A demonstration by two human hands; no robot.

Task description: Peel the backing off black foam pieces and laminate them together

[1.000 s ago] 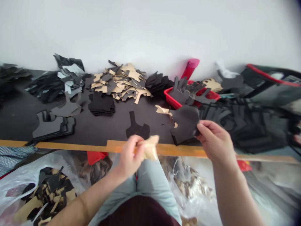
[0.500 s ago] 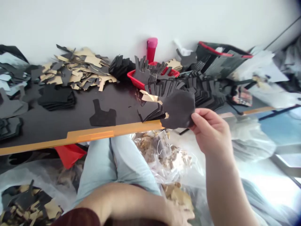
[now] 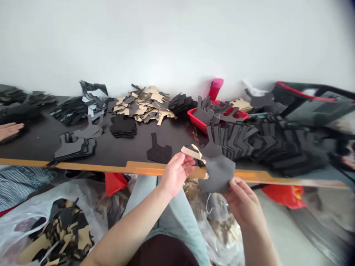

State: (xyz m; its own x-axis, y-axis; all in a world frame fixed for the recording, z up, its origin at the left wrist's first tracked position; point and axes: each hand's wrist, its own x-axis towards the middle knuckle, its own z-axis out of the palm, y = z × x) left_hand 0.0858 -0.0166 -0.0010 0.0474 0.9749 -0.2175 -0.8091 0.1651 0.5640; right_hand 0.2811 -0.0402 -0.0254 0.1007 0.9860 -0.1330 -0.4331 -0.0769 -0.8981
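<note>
My right hand (image 3: pixel 244 199) pinches a dark grey foam cut-out (image 3: pixel 220 171) by its lower right edge, holding it over the table's front edge. A tan strip (image 3: pixel 191 152) and small tan bits show along the cut-out's left side. My left hand (image 3: pixel 179 171) is just below the strip, fingers loosely curled and apart; whether they touch the strip is unclear. To its left, a single black cut-out (image 3: pixel 159 148) with a narrow stem lies flat on the table. Overlapping rows of dark cut-outs (image 3: pixel 238 138) lie behind and right of the held piece.
A red basket (image 3: pixel 198 120) holds grey pieces, with a pink-capped red bottle (image 3: pixel 215 88) behind. Tan and black scraps (image 3: pixel 144 105) are heaped near the wall. Another person's hand (image 3: pixel 11 130) rests at far left. Clear bags of scraps (image 3: pixel 94 195) stand below the table edge (image 3: pixel 91 168).
My left hand has risen from low beside my lap to the left side of the held cut-out. My right hand keeps its pinch, now lower in view. The view has swung left.
</note>
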